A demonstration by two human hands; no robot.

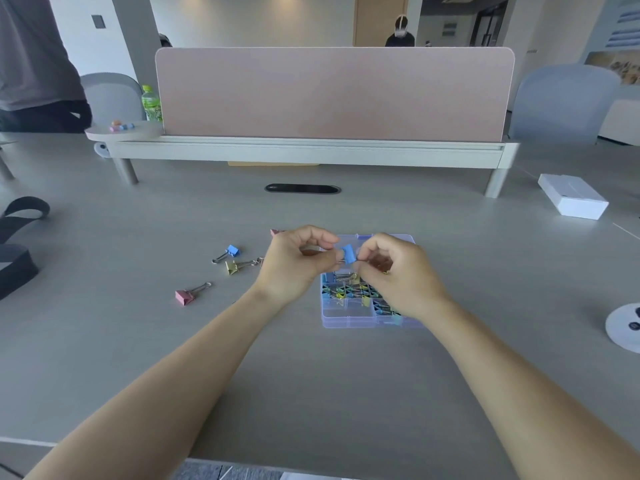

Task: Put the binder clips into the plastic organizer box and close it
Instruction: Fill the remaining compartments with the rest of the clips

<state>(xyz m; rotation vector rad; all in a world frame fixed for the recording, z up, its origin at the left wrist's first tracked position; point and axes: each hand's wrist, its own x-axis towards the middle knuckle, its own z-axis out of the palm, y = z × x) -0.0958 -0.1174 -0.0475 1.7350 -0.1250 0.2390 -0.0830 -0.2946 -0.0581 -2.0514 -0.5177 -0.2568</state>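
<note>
Both hands, left (294, 261) and right (394, 271), pinch 1 blue clip (348, 253) above the open box (346, 315); 3 clips (235, 266) lie left.

Loose binder clips (232, 267) lie on the table (311, 375), left of the organizer box (346, 322)

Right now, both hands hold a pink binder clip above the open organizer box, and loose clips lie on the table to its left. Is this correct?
No. In the head view, the binder clip pinched by the left hand and the right hand is blue, not pink. The organizer box is open, with loose clips on the table to its left.
</note>
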